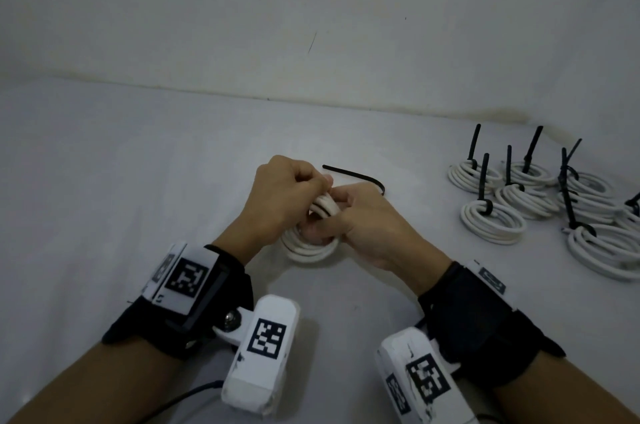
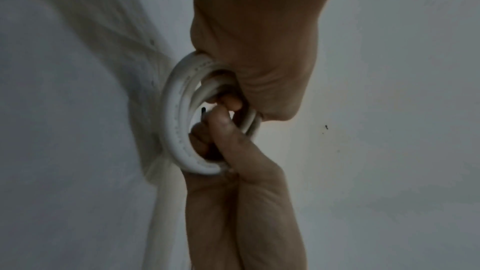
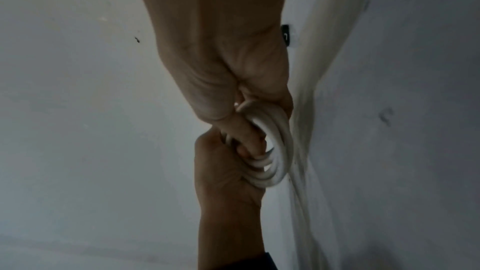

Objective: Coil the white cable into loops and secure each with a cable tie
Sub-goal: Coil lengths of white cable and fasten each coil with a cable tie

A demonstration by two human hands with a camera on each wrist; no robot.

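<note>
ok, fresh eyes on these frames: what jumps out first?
Both hands meet mid-table, the left hand and right hand gripping one white cable coil, with a black cable tie sticking out behind them. At the right of the table sits a cluster of finished coils, each bound by a black tie whose tail points up.
</note>
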